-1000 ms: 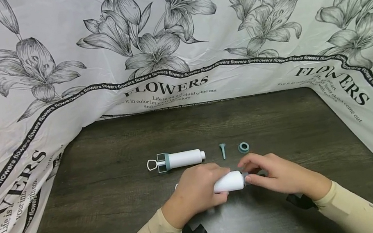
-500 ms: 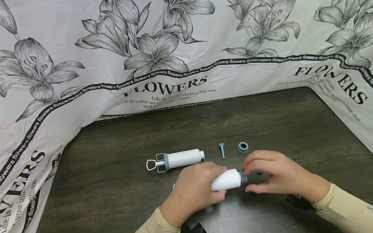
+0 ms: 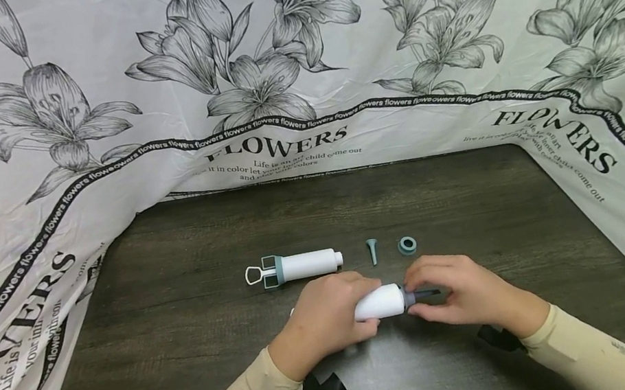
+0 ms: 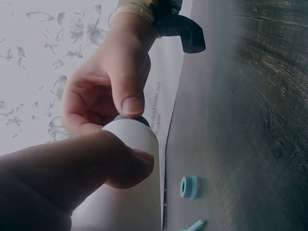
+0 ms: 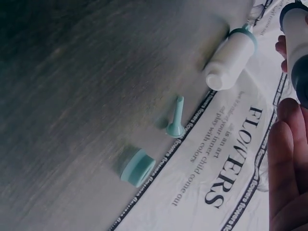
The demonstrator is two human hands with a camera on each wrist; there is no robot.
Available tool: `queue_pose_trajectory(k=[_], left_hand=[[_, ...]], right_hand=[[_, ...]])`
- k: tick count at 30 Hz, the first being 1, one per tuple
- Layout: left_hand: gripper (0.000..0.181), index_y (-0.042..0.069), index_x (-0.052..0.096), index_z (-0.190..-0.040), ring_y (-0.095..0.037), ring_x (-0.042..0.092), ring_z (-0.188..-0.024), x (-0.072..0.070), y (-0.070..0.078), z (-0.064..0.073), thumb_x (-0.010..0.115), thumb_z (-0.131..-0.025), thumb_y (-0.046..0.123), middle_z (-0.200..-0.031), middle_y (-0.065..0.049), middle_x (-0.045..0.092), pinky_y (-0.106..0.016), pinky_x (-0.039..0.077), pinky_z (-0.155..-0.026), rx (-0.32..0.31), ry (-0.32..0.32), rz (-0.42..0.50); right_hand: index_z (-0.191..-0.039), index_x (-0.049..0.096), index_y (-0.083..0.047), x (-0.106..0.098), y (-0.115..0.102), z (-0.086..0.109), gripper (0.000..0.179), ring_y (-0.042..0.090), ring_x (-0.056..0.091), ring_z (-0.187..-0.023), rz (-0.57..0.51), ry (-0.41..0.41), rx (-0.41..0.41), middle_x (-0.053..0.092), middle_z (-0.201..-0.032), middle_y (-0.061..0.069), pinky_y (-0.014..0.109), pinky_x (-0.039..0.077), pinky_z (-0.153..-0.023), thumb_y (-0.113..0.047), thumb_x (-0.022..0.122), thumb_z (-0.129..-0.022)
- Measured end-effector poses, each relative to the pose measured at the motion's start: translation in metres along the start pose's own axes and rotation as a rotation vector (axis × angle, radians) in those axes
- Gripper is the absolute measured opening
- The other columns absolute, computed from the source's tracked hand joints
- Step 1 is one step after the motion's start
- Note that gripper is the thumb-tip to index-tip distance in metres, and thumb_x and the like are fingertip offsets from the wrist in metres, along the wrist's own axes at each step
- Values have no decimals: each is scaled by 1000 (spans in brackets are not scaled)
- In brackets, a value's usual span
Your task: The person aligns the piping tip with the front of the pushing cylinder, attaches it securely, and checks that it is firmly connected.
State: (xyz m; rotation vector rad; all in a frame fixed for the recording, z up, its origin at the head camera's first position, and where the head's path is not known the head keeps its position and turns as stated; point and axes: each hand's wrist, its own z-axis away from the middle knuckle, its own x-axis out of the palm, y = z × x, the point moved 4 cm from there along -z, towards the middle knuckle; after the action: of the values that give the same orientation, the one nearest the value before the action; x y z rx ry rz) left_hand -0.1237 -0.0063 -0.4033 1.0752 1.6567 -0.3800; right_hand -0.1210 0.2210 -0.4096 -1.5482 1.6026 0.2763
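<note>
My left hand [image 3: 327, 314] grips the white barrel of an icing syringe [image 3: 380, 301] held level, its open end to the right. At that end sits a dark grey collar [image 3: 409, 298] with a slim dark nozzle [image 3: 427, 293] sticking out to the right. The fingers and thumb of my right hand [image 3: 461, 287] pinch the collar. In the left wrist view, the right thumb lies on the collar's edge [image 4: 131, 117], right at the barrel's rim. The syringe's rear half is hidden behind my left hand.
Beyond my hands lies a second icing syringe [image 3: 309, 264] with a teal collar and looped plunger handle. To its right are a teal nozzle [image 3: 373, 251] and a teal ring [image 3: 406, 246]. A flower-print curtain [image 3: 293, 87] borders the dark wooden table [image 3: 316, 215].
My right fingers opened away from the grey collar about half a second ago and now pinch it again. My left hand and the syringe have shifted very slightly.
</note>
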Motion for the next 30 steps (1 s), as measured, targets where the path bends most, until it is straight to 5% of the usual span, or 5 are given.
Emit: queue_pose_trajectory(k=[7, 14, 18, 22, 30], left_hand=[[42, 17, 79, -114, -11, 69, -81, -1, 1, 0, 91, -75, 29, -101, 5, 76, -31, 55, -64, 8, -8, 6], [45, 17, 79, -118, -11, 68, -81, 1, 3, 1, 91, -77, 30, -102, 5, 76, -31, 55, -64, 15, -28, 0], [46, 17, 79, -119, -11, 69, -82, 2, 2, 2, 91, -77, 31, -103, 5, 76, -32, 56, -66, 9, -30, 5], [48, 15, 80, -121, -12, 71, -85, 0, 2, 2, 91, -76, 29, -105, 4, 77, -33, 57, -68, 6, -9, 16], [48, 13, 80, -119, -13, 73, -86, 0, 1, 1, 91, -76, 29, -107, 2, 78, -32, 58, -67, -2, 9, 10]], right_hand=[[-116, 71, -16, 1, 5, 4, 34, 9, 72, -88, -82, -80, 190, 75, -107, -5, 28, 60, -73, -8, 88, -88], [-128, 65, -19, 4, 9, 7, 29, 10, 73, -92, -218, -199, 439, 75, -110, -9, 37, 61, -73, -6, 72, -102], [-132, 63, -14, 6, 11, 10, 23, 14, 74, -90, -206, -235, 519, 75, -112, -7, 36, 60, -74, -9, 59, -110], [-135, 63, -18, 5, 9, 9, 28, 12, 70, -96, -141, -209, 479, 72, -119, -8, 34, 58, -79, -9, 61, -108], [-120, 66, -16, 5, 0, 0, 52, 11, 65, -98, -67, -70, 203, 67, -118, -4, 30, 56, -80, -6, 95, -79]])
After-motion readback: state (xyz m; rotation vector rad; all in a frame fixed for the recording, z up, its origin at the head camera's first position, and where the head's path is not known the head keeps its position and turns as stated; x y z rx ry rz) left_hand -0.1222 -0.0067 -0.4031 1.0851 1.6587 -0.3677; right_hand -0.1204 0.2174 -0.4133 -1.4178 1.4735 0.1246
